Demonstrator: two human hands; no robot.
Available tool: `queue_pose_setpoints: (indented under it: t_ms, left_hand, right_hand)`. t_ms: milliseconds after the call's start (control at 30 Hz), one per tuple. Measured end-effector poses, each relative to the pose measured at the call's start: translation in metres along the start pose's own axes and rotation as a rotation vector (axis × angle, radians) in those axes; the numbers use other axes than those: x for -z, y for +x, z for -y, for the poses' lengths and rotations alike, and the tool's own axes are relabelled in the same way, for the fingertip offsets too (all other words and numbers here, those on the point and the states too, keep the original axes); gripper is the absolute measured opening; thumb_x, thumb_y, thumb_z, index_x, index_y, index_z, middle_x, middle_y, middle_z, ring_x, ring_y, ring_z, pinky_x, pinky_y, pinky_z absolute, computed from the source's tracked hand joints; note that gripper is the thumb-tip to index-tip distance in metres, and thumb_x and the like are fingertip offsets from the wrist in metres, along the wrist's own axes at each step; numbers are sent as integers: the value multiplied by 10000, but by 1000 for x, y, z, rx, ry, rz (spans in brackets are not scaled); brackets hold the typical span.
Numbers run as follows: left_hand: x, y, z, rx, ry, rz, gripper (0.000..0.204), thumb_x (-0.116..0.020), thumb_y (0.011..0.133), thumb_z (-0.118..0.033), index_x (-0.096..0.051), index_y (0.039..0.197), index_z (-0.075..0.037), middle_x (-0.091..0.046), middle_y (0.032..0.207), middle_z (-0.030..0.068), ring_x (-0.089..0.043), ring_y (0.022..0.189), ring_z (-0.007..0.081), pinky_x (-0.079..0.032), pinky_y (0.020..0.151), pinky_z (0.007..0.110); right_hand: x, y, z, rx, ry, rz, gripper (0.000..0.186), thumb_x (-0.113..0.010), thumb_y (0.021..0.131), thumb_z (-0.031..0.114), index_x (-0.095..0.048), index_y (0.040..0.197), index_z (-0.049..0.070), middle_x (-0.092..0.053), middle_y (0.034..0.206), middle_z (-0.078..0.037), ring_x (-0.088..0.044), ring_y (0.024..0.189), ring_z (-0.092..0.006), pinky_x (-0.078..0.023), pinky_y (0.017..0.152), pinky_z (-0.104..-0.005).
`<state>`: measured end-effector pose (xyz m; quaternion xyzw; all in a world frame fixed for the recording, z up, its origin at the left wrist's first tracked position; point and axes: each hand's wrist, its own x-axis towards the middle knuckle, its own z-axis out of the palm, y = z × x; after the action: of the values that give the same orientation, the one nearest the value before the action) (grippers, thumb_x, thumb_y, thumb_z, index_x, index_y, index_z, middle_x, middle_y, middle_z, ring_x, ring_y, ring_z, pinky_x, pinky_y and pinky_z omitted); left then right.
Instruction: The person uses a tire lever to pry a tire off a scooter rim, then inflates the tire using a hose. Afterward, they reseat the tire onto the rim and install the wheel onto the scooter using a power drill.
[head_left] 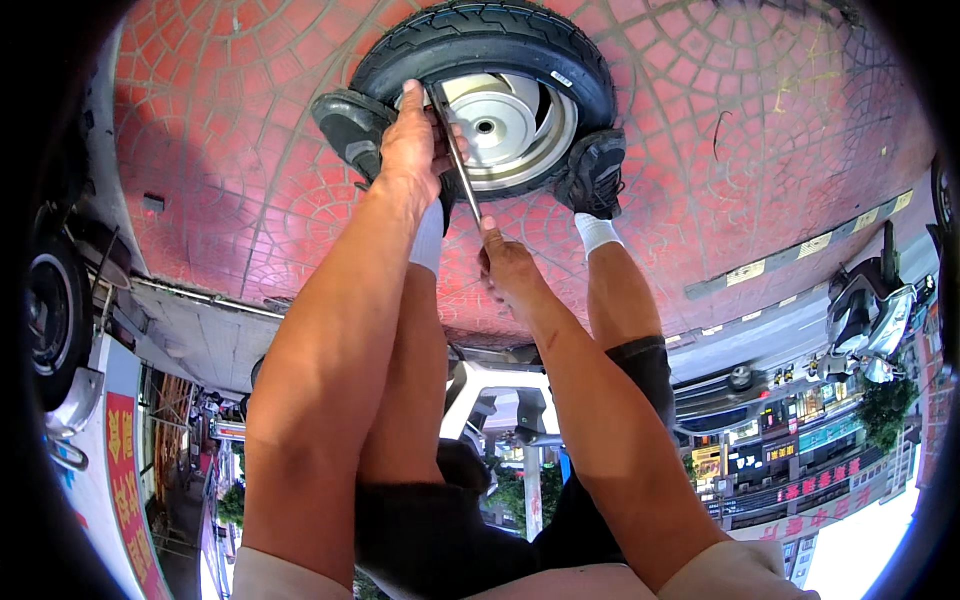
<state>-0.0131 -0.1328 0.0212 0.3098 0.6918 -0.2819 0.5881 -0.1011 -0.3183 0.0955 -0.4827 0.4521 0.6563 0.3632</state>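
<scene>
A black tyre [485, 52] on a silver wheel rim [505, 118] lies on the paving between my feet. A slim metal tyre lever [467, 190] slants across the rim, its far tip at the tyre's inner edge on the left. My right hand [510, 268] is closed around the lever's near end, its fingers partly blurred. Beside the tyre bead, my left hand [412, 148] has its thumb stretched onto the rubber. Its other fingers pass behind the lever and curl at its shaft, partly hidden.
My left shoe [355, 128] and right shoe [595, 172] press close against the tyre's sides. Red patterned paving [720, 150] surrounds the wheel. A scooter [865, 310] stands at the right by a striped kerb [780, 257]; another vehicle's wheel [55, 315] shows at far left.
</scene>
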Motion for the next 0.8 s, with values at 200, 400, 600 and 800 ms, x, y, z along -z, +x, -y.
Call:
queue_pose_setpoints:
  t_ms: [200, 400, 600, 800]
  left_hand:
    - [28, -98, -13, -166, 538, 157, 513, -611, 1013, -514, -683, 1200, -41, -707, 1076, 71, -645, 948, 174, -498, 836, 320]
    - [26, -243, -30, -883, 1357, 145, 627, -688, 932, -358, -580, 1383, 64, -568, 1390, 312, -603, 1229, 446, -471, 1089, 479]
    - [18, -229, -78, -1063, 912, 20, 250, -594, 1014, -163, -707, 1089, 47, -719, 1132, 232, -694, 1043, 378, -529, 938, 403]
    - [30, -207, -170, -762, 715, 25, 365, -442, 1028, -121, -707, 1207, 56, -735, 1173, 147, -684, 1067, 220, -494, 1002, 314]
  right_hand:
    - [-2, -78, 48, -155, 703, 707, 468, -447, 1081, 537, -466, 846, 133, -374, 589, 28, -340, 482, -92, -314, 460, -287]
    - [-76, -120, 97, -155, 1085, 395, 266, -458, 1071, 340, -592, 962, 137, -567, 802, -22, -561, 716, -168, -482, 604, -349]
    - [-114, -143, 158, 213, 1278, 540, 234, -440, 988, 238, -637, 989, 113, -644, 1056, -65, -614, 1032, -200, -524, 874, -350]
    - [-180, -104, 271, 78, 1467, 492, 284, -385, 996, 142, -628, 863, 80, -662, 788, -67, -633, 661, -239, -526, 603, -333]
